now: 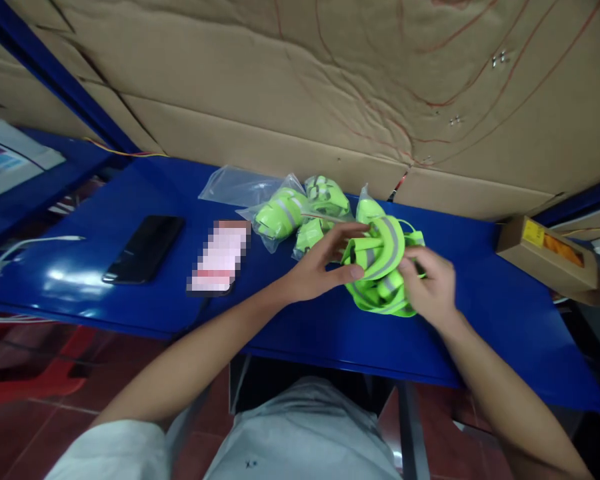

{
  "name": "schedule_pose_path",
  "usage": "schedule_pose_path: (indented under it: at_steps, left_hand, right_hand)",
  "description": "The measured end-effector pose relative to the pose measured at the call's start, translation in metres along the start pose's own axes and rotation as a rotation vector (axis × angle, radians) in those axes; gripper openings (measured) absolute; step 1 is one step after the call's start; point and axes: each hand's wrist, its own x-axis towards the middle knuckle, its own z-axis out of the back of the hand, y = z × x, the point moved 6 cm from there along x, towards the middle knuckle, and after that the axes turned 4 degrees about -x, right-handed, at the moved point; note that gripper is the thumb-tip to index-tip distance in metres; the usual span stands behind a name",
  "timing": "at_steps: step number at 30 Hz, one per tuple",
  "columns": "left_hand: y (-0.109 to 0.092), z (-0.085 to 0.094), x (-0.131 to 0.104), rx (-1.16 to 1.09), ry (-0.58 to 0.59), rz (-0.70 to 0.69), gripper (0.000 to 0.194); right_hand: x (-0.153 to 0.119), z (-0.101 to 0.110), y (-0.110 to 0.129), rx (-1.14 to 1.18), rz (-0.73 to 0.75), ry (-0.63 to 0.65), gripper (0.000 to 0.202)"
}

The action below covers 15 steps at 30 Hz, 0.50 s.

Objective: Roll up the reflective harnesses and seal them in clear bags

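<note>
A bundle of neon-green fabric with grey reflective stripes (387, 250) is between my two hands above the blue table. My left hand (330, 263) is at its left side, thumb and fingers curved round the edge. On the right, my right hand (430, 283) pinches the fabric between thumb and fingers. Behind my left hand lie clear plastic bags with rolled neon-green items, one at the left (280, 213) and one further back (327, 197). Another bagged green roll (369, 208) stands just behind the bundle.
A black phone (145, 250) and a second phone with a blurred screen (220, 257) lie left on the blue table (300, 333). An open-windowed cardboard box (547, 257) sits at the right edge. Cardboard panels (280, 80) rise behind; a white cable (35, 240) is far left.
</note>
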Motion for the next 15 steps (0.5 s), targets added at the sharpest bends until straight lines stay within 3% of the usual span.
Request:
schedule_pose_path:
  at_steps: [3,8,10,12,15]
  left_hand:
    - [0.007,-0.004,0.002,-0.070,0.117,0.190,0.070]
    - [0.013,-0.006,0.001,-0.037,0.142,0.376,0.048]
    - [0.013,-0.001,0.001,-0.064,0.074,0.371,0.042]
    - [0.014,0.011,0.002,-0.152,-0.073,0.333,0.040]
    - [0.019,0.029,0.003,-0.319,-0.242,0.287,0.040]
  right_hand:
    - [-0.010,-0.022,0.008,-0.051,0.154,0.053,0.017]
    - [-0.017,-0.021,-0.004,-0.239,0.185,-0.040,0.020]
    - [-0.015,-0.016,-0.005,-0.285,0.127,-0.058,0.033]
    - [-0.013,-0.005,-0.006,-0.341,0.053,-0.136,0.042]
    - [-0.010,0.013,-0.004,-0.420,0.060,-0.264,0.039]
